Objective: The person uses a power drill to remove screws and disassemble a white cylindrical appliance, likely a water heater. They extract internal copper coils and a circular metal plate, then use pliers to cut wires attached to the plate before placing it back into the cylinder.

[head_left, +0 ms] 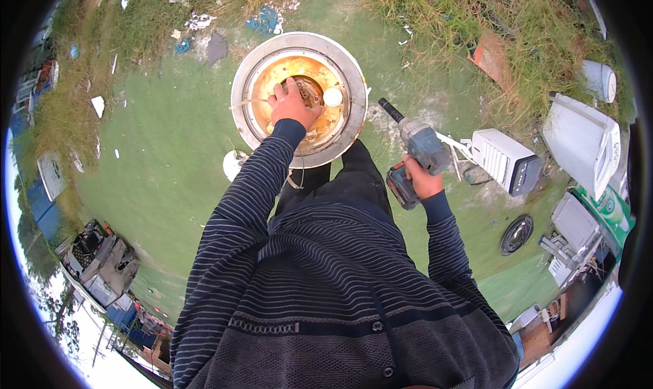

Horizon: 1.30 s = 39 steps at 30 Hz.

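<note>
A round tub (243, 66) with a wide pale rim stands on the green ground just beyond my feet. Orange-brown stains cover its inside, and a dark round hub (309, 89) sits in its middle. My left hand (297, 108) reaches down into the tub with its fingers spread over the hub; what lies under the palm is hidden. Beside the hub is a white round piece (332, 97). Off to the right of the tub, my right hand (424, 180) grips a cordless impact wrench (426, 147) by its handle, its long black socket pointing up and left, apart from the tub.
A white slatted appliance (500, 159) lies to the right, with a large white casing (581, 140) behind it. A black coiled hose (517, 234) rests at lower right. Tall grass (435, 21) and scattered scraps border the far side. Dark junk (102, 256) is piled at left.
</note>
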Available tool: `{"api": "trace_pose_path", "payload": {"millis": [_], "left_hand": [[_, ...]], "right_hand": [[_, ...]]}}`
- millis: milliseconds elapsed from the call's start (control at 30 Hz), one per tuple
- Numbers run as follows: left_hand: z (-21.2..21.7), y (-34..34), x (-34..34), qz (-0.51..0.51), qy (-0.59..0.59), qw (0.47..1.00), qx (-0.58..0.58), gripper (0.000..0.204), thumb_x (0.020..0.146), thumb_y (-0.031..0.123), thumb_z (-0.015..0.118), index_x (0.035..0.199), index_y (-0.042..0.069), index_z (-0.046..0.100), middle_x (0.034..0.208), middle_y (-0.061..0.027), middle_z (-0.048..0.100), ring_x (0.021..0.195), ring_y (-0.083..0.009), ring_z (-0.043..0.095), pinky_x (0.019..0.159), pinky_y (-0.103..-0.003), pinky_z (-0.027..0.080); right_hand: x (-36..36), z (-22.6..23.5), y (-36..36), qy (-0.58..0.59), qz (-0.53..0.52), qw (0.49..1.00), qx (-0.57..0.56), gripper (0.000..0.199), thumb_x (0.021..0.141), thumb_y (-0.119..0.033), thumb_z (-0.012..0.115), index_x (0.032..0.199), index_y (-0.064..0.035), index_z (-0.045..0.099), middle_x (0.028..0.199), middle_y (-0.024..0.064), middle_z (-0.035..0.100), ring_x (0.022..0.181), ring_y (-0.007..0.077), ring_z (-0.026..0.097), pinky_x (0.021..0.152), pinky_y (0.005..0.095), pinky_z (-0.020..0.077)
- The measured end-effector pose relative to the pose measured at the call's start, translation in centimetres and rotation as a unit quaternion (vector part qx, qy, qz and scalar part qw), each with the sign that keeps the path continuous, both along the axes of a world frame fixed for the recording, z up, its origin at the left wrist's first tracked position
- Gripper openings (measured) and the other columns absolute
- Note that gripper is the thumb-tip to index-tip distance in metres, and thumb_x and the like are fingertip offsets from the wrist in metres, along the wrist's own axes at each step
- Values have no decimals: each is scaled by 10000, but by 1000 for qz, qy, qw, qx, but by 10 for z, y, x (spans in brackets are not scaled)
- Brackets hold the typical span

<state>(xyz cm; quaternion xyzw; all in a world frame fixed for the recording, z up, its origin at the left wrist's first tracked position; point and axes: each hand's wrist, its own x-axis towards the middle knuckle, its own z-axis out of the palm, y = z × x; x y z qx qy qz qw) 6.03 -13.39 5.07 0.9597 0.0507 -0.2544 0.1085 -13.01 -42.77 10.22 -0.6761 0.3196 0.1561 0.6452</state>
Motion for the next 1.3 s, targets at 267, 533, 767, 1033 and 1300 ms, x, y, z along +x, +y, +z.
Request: {"api": "trace_pose_path", "payload": {"millis": [267,533,767,1033,1300], "left_hand": [[1,7,9,-38,-12,999,6,1093,664,535,872,1507,4,422,1376,-253,454,1228,-493,454,1043,-506,445],[13,1,12,-58,-1,998,24,1069,656,530,858,1481,0,433,1315,-282,461,1180,-499,503,1001,-509,485],[12,1,13,-69,0,997,27,1077,650,546,856,1482,-1,447,1279,-298,456,1169,-516,495,982,-516,495],[3,2,8,-72,-27,996,45,1057,650,534,854,1488,25,461,1283,-288,436,1165,-510,472,939,-507,524],[2,2,12,-93,-18,994,54,1075,647,552,845,1497,20,456,1277,-305,451,1160,-508,479,974,-512,504]], "right_hand": [[-8,-9,-14,-20,-9,1000,3,279,911,-57,726,1177,-23,649,962,37,691,754,112,658,634,300,537],[2,-5,-24,-4,31,999,-23,321,913,-46,721,1221,-7,641,1075,68,710,876,150,693,774,345,572],[13,-5,-20,-32,21,999,-37,308,904,-69,736,1196,-10,658,1046,68,722,893,156,696,783,336,561],[9,-6,-20,-27,40,997,-65,301,881,-102,760,1159,-17,684,1069,80,731,953,169,694,848,344,544],[-6,-16,-27,-78,56,991,-90,202,913,-101,738,1096,-42,677,918,15,669,789,115,605,698,305,480]]}}
